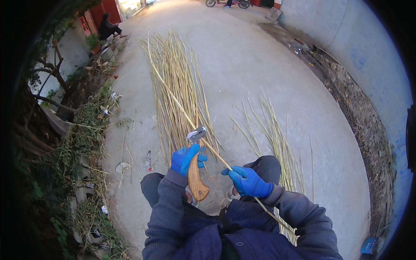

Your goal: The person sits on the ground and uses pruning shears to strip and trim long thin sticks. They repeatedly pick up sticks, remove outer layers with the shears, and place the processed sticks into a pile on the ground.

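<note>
My left hand [185, 158], in a blue glove, grips a tool with a wooden handle [196, 180] and a grey metal head [196, 134]. A long thin pale stalk [173, 99] passes through that head and runs back between my knees. My right hand [248, 181], also in a blue glove, is closed around this stalk behind the tool. The stalk's far end reaches out over a big pile of similar stalks [175, 82] lying on the concrete ahead.
A smaller heap of stalks [277, 138] lies to the right of my knee. Weeds and rubble [86, 143] line the left edge of the paved ground. A grey wall [368, 56] runs along the right. A seated person [108, 27] and a motorbike [227, 3] are far off.
</note>
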A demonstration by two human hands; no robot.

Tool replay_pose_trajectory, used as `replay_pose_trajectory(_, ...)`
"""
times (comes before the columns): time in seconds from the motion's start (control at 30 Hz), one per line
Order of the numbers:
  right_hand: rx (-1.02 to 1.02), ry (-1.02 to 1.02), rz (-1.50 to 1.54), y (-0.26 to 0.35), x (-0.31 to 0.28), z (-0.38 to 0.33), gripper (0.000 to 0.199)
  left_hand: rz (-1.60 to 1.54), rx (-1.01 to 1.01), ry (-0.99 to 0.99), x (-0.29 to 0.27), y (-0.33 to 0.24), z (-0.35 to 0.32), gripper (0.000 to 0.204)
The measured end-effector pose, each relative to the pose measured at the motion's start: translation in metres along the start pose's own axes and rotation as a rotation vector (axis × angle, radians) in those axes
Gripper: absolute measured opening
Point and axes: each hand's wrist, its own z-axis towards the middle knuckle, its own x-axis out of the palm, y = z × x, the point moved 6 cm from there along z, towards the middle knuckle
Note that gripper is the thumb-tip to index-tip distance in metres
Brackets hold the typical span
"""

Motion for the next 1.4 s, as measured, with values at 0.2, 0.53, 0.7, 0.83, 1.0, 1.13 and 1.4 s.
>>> replay_pose_trajectory(0.2,0.235,0.23,0.189,-0.028,-0.001,-0.107,0.039,-0.017,0.215,-0.237,-0.088,-0.086,0.029,0.041)
replay_pose_trajectory(0.53,0.136,0.139,0.056,0.005,-0.018,-0.051,0.046,0.05,0.063,-0.008,0.001,-0.025,-0.001,0.04)
replay_pose_trajectory(0.7,0.032,-0.051,-0.011,-0.001,-0.001,0.013,0.029,0.061,-0.038,0.049,0.041,0.02,-0.032,0.039)
replay_pose_trajectory(0.83,-0.466,-0.355,-0.837,0.005,0.006,-0.017,0.013,-0.016,-0.004,-0.047,0.01,0.031,-0.016,0.037)
replay_pose_trajectory(1.0,-0.341,-0.116,-0.855,-0.016,0.01,-0.109,0.026,-0.161,0.235,-0.339,-0.123,-0.04,0.039,0.037)
replay_pose_trajectory(1.13,-0.2,-0.059,-0.817,-0.017,-0.004,-0.143,0.042,-0.103,0.264,-0.291,-0.145,-0.06,0.049,0.036)
replay_pose_trajectory(1.4,-0.43,-0.287,-0.558,0.012,0.0,-0.061,0.035,-0.013,0.123,-0.133,-0.034,-0.012,0.026,0.041)
